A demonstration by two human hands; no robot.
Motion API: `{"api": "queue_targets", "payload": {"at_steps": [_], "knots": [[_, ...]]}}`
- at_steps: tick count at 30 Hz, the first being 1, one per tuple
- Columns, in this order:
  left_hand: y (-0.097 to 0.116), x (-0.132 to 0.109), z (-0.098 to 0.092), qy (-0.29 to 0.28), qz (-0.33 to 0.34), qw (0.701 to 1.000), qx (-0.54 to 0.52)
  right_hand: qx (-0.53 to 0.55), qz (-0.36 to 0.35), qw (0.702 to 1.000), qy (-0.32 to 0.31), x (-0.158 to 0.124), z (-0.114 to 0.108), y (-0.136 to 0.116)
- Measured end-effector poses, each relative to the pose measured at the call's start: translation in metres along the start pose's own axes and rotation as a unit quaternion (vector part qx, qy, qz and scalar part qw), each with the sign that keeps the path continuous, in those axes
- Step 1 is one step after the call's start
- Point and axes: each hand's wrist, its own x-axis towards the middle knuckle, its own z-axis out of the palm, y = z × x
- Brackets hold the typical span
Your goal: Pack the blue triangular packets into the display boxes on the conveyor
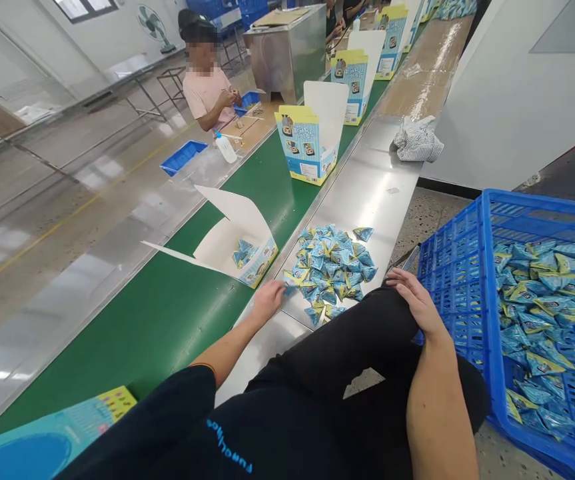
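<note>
My left hand (268,301) is at the near-left edge of a pile of small blue-and-yellow triangular packets (334,260) on the metal ledge. Its fingers are pinched on a packet (293,279) there, partly hidden by the fingertips. Just beyond that hand, an open carton (262,265) sits on the green belt with its white flaps spread and a few packets inside. My right hand (417,300) rests on my raised knee, fingers extended and holding nothing.
A blue plastic crate (490,320) holding many packets stands at my right. Upright cartons (301,143) line the green conveyor belt (187,320) ahead. A striped cloth (417,140) lies farther along the ledge. Across the belt, a person (210,93) works near a white bottle (226,148).
</note>
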Motion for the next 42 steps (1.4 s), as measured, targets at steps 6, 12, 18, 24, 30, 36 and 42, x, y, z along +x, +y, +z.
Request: {"api": "queue_targets", "payload": {"at_steps": [6,12,18,24,30,36,42], "knots": [[0.12,0.019,0.009,0.093,0.204,0.951,-0.213,0.009,-0.058,0.998,-0.022,0.001,-0.005,0.006],[0.224,0.033,0.043,0.041,0.215,0.921,-0.324,0.029,-0.066,0.997,-0.037,-0.002,-0.009,0.007],[0.237,0.044,0.049,-0.073,0.201,0.904,-0.371,-0.007,-0.022,0.999,-0.024,-0.003,-0.008,-0.004],[0.204,0.045,0.047,-0.059,0.189,0.893,-0.404,-0.056,-0.03,0.994,0.089,-0.004,-0.002,-0.014],[0.07,0.055,0.034,0.079,-0.109,0.981,-0.137,-0.057,-0.032,0.987,0.149,-0.003,0.006,-0.015],[-0.007,0.055,0.034,-0.188,-0.128,0.972,0.06,-0.063,-0.03,0.988,0.135,-0.002,0.006,-0.013],[-0.012,0.043,0.034,-0.173,-0.112,0.972,0.113,-0.054,-0.035,0.99,0.128,-0.002,0.006,-0.009]]}}
